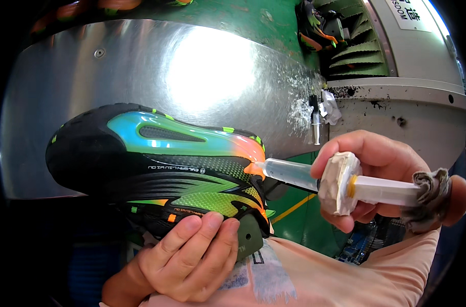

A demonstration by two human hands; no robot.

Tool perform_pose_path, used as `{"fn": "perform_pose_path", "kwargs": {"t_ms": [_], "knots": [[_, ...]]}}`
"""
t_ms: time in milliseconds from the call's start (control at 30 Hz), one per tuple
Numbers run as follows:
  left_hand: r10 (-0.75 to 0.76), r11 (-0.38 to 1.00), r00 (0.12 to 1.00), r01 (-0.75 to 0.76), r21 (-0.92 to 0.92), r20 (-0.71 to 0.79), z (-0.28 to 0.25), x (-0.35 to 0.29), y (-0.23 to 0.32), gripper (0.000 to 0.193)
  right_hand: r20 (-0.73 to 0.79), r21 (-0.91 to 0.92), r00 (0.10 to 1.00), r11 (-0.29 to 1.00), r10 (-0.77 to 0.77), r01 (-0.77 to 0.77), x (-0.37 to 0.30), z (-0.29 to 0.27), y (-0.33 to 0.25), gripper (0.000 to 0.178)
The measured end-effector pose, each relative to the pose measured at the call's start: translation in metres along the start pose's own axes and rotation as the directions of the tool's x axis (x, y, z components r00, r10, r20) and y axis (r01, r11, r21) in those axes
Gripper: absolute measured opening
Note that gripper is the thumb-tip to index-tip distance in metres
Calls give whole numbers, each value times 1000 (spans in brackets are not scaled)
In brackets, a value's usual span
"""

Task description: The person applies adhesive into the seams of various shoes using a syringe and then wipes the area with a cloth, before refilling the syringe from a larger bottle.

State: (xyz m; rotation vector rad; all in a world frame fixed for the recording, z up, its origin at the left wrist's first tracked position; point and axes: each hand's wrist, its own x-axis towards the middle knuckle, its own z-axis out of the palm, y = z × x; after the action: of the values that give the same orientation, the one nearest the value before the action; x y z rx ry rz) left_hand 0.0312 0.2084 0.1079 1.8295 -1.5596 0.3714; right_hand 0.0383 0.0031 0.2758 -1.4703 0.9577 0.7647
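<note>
My left hand (pixel 194 258) is closed round the lower side of a black, green and orange sports shoe (pixel 192 179), which lies on its side with its toe to the left. A dark green shoe last (pixel 250 238) sticks out of its opening beside my fingers. In my right hand (pixel 381 158) is a clear plastic syringe (pixel 289 171), its flange wrapped in whitish tape and my thumb at the plunger's wrapped end. The syringe tip touches, or almost touches, the orange heel edge where sole and upper meet. What is inside the barrel I cannot make out.
Under the shoe's far side is a shiny metal table (pixel 130 66). Near its right end lie a second syringe (pixel 316 120) and a crumpled white tissue (pixel 330 108). Another shoe (pixel 315 25) stands by a machine opening with green strips (pixel 363 56), far right.
</note>
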Motion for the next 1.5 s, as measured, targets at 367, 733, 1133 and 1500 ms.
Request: {"fn": "perform_pose_path", "kwargs": {"t_ms": [367,733,1133,1500], "knots": [[-134,981,985,117,-156,-107,-9,16,3,8,63,263,997,963,49,-64,1,-1,-10,44],[-147,976,983,127,-175,-108,-11,20,2,9,-173,-190,985,981,8,-42,-11,3,-14,50],[-198,970,976,182,-160,-89,-8,29,0,8,-248,-222,963,974,-108,52,-10,19,-7,51],[-246,962,960,259,-89,133,-18,52,0,7,207,480,722,712,-660,513,35,-56,83,112]]}}
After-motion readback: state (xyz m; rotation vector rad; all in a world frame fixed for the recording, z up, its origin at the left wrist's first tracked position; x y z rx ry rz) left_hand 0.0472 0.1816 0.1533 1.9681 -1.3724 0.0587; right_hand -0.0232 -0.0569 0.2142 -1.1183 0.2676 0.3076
